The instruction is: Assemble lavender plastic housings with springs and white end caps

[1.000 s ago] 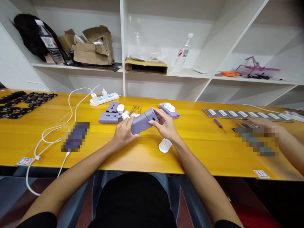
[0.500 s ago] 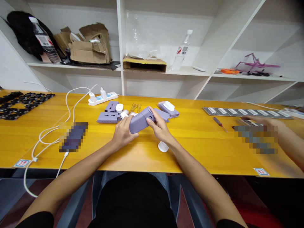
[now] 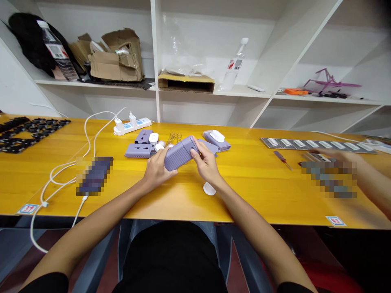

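Note:
Both my hands hold a ribbed purple plastic casing, tilted above the table with its right end higher. My left hand wraps the lower left end. At the upper right end, my right hand grips with the thumb on the near face. Just behind lie more purple casing parts, small white round parts and coiled metal springs. Another purple part bears a white oval piece. A white disc rests partly hidden by my right wrist.
A white power strip and a blurred-out phone with looping white cables lie left. To the right are a screwdriver, a metal strip with white pieces and another person's hand. Shelves stand behind the table.
The purple casing has turned slightly and shifted a little left in my hands. The dark hole near its right end no longer shows. The other person's hand has barely moved.

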A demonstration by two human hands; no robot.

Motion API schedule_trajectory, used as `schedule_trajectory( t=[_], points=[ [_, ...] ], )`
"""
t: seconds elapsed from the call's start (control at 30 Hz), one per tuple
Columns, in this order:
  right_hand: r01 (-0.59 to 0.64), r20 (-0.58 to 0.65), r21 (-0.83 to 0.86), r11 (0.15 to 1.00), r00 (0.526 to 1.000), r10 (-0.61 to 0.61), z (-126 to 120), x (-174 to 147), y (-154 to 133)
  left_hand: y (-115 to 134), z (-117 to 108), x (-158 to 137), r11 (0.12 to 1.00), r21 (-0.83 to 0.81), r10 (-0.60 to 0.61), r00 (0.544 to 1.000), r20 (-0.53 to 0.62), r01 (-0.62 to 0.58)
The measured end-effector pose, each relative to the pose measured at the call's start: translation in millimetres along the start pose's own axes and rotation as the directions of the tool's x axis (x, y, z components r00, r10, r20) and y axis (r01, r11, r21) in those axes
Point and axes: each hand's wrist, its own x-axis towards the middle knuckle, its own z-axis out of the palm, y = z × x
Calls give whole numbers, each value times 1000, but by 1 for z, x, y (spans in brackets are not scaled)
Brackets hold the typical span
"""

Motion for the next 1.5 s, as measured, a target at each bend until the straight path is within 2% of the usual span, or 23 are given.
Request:
schedule_trajectory(
  t=[0.2, 0.37, 0.47, 0.6, 0.7, 0.8, 0.97, 1.13, 1.27, 1.37, 1.5],
  points=[
    [41, 121, -71, 997, 992, -33, -15, 6, -1, -2, -3, 2, 999, 17, 33, 999, -1, -33],
    [82, 164, -87, 993, 984, -67, -14, 5, 4, 0, -2, 2, 1000, -1, 18, 1000, 25, -18],
    [10, 119, -49, 999, 993, -4, -4, 2, 13, 0, -1, 2, 999, -25, 23, 999, 27, -22],
    [-135, 15, 130, 982, 991, 134, 8, 2, 23, 2, -2, 4, 986, -98, 133, 991, -8, -133],
    [-229, -31, 296, 927, 968, 248, 8, 6, 24, 5, -3, 6, 965, -138, 213, 973, -91, -224],
    [-337, -7, 454, 825, 925, 381, 6, 8, 20, 9, -4, 7, 947, -150, 262, 953, -153, -284],
    [-401, 19, 621, 674, 867, 498, 5, 9, 16, 14, -5, 7, 936, -152, 300, 945, -129, -317],
    [-430, 81, 600, 674, 871, 484, 7, 9, 14, 14, -3, 7, 938, -143, 298, 946, -123, -314],
    [-467, 164, 558, 686, 872, 461, 7, 7, 9, 11, -5, 10, 949, -102, 269, 937, -224, -297],
    [-488, 205, 484, 727, 870, 448, 5, 6, 4, 8, -7, 12, 948, -122, 248, 922, -298, -295],
    [-527, 299, 373, 764, 848, 438, 3, 5, -1, 9, -8, 10, 952, -223, 136, 944, -302, -208]
  ],
)
